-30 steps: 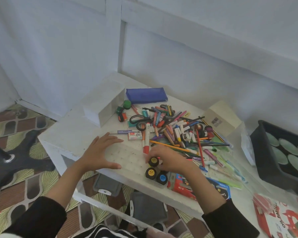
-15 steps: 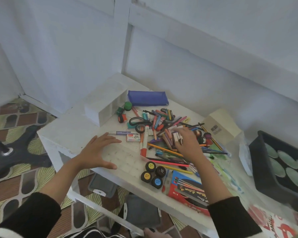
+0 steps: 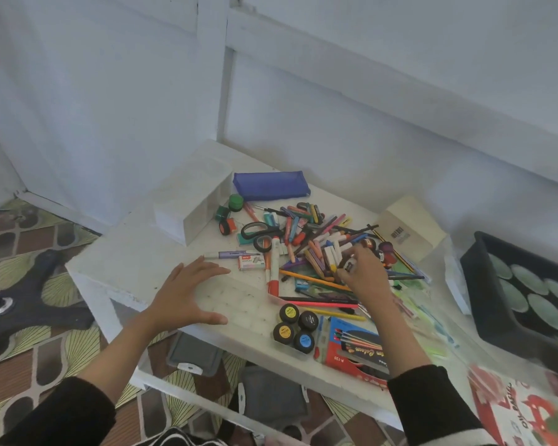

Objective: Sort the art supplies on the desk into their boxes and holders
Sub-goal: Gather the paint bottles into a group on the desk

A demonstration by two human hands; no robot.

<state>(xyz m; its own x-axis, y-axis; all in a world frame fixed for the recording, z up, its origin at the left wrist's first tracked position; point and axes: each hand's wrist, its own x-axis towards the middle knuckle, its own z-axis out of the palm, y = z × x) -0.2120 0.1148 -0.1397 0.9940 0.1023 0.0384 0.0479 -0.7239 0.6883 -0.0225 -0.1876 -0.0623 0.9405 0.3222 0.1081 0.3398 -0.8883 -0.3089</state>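
My left hand (image 3: 187, 294) lies flat, fingers straight and spread, pressing on the clear plastic compartment tray (image 3: 242, 300) at the near edge of the white desk (image 3: 120, 255). My right hand (image 3: 366, 276) is curled over the heap of coloured crayons, pens and pencils (image 3: 316, 243), its fingertips pinching a small round pot with a pale top (image 3: 349, 264).

Near my right wrist, toward my left hand, 4 black paint pots (image 3: 287, 331) stand at the tray's right end: 2 labelled yellow, 1 blue, 1 dark. Just beyond my left fingertips lie a lilac pen (image 3: 236, 254) and a small staples box (image 3: 252, 263). A white marker with a red cap (image 3: 273, 272) lies between my 2 hands. Further beyond my left fingers sit a clear rectangular box (image 3: 194, 204) and a blue fabric pouch (image 3: 271, 189). A cream cardboard box (image 3: 409, 230) stands beyond my right fingers, and a red-and-blue pencil packet (image 3: 351, 346) lies beside my right forearm.
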